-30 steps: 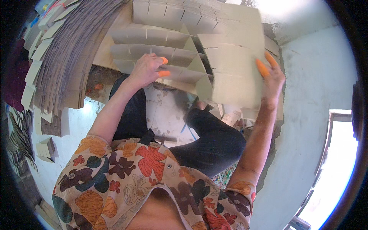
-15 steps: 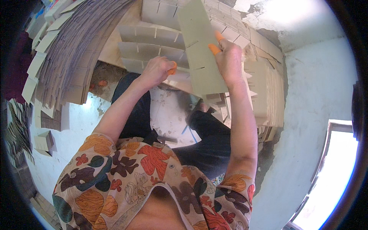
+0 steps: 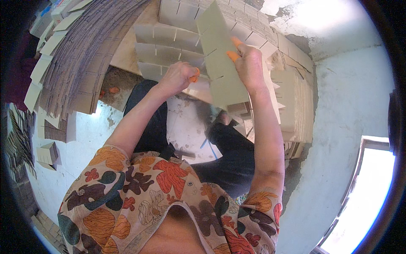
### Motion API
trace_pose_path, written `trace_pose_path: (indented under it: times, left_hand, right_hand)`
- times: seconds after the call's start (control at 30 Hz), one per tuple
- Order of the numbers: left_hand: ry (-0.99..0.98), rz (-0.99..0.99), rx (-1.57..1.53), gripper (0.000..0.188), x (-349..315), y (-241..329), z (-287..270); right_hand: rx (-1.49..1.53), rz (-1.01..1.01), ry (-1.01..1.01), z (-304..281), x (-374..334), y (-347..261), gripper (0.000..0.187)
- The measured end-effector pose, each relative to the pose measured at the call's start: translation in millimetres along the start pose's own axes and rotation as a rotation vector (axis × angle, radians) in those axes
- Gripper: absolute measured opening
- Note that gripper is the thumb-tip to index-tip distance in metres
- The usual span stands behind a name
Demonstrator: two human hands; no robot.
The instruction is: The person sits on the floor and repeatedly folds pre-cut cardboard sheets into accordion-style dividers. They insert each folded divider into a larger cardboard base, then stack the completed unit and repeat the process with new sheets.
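My right hand, with orange covers on its fingertips, grips the right edge of a long slotted cardboard strip. That strip stands tilted in front of me, its slits facing me. Left of it, my left hand is closed, an orange cover showing near its fingertips; whatever it may hold is hidden. Just beyond that hand are slotted cardboard pieces standing in rows, with narrow slits along their edges. Part of these rows is hidden behind the strip.
A tall fanned pile of cardboard sheets rises at the left. More stacked cardboard stands at the right against the pale wall. A small cardboard piece lies on the floor at left. My legs are below the work.
My right hand and the strip have shifted slightly, the hand a little left and down. The closed left hand has moved slightly right, nearer the strip.
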State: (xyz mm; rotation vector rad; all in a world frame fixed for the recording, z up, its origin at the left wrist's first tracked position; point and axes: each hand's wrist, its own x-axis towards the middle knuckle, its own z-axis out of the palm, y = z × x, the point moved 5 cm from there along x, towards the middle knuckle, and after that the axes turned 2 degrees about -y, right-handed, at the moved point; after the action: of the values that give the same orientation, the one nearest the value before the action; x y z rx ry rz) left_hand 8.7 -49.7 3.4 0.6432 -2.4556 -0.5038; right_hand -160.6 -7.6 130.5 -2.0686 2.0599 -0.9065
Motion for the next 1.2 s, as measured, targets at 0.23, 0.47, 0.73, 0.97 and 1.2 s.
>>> trace_pose_path:
  times: [0.23, 0.47, 0.73, 0.97, 1.2]
  left_hand:
    - [-0.017, 0.011, -0.014, 0.008, 2, 14, -11]
    - [-0.008, 0.003, 0.002, 0.008, 5, 10, -5]
    - [-0.027, -0.032, 0.001, 0.013, 4, 3, 0]
    - [-0.015, -0.068, -0.043, 0.012, 8, 11, -7]
    - [-0.012, -0.019, -0.002, 0.012, 5, 11, -3]
  right_hand:
    - [0.007, 0.08, -0.03, 13, -8, 5, 0.019]
    - [-0.107, -0.069, -0.154, 58, -8, 10, 0.014]
    - [-0.302, -0.027, -0.329, 35, -7, -10, 0.027]
    - [-0.376, -0.188, -0.309, 48, -27, -29, 0.021]
    - [-0.4, -0.12, -0.363, 57, -49, -12, 0.015]
